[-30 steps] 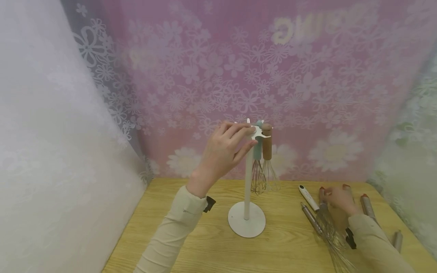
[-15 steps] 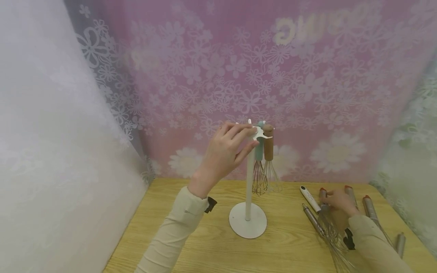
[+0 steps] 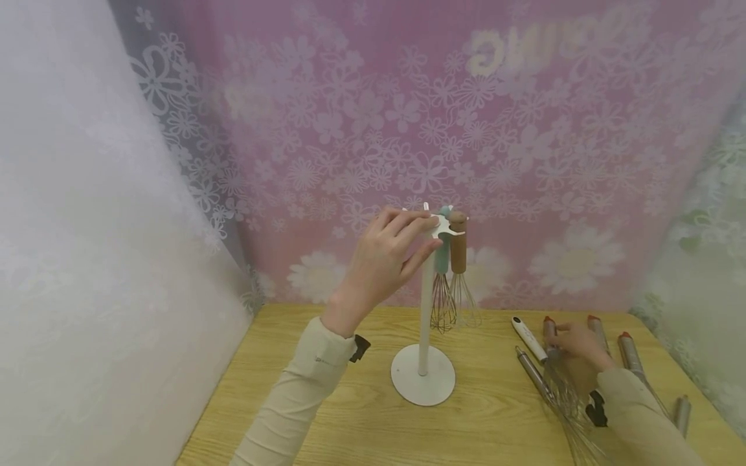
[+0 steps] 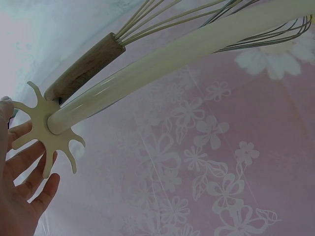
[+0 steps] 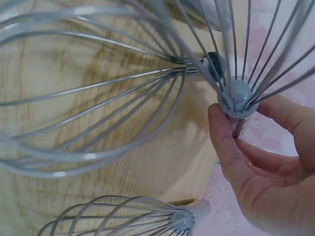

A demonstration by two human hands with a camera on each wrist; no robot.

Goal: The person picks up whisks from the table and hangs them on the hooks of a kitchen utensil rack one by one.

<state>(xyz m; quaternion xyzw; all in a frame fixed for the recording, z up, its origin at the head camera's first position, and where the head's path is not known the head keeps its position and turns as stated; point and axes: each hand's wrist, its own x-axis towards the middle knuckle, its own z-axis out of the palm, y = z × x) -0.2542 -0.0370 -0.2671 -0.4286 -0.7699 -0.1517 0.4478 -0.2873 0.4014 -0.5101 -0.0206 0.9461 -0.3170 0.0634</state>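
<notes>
My left hand [image 3: 381, 249] rests its fingers on the hooked top [image 3: 445, 226] of a white stand, thumb just below the hooks. In the left wrist view its fingers spread behind the star-shaped hook plate [image 4: 42, 120]. From the hooks hang a whisk with a teal handle [image 3: 441, 259] and one with a wooden handle [image 3: 458, 252]. Out on the right of the table, my right hand [image 3: 579, 343] pinches a wire whisk [image 5: 238, 98] by its grey, red-tipped handle, just behind the wires. That whisk lies among other whisks, wires toward me.
A white-handled whisk [image 3: 529, 340] and a slim metal-handled one [image 3: 533, 372] lie left of my right hand. To its right are several grey handles, one red-tipped [image 3: 629, 353], another near the edge [image 3: 682, 414]. The stand's round base [image 3: 422, 378] sits mid-table. A floral curtain [image 3: 408, 129] hangs behind.
The head view has shifted slightly. My left hand keeps its place on the stand; my right hand stays at the same whisk handle, which has moved only very slightly.
</notes>
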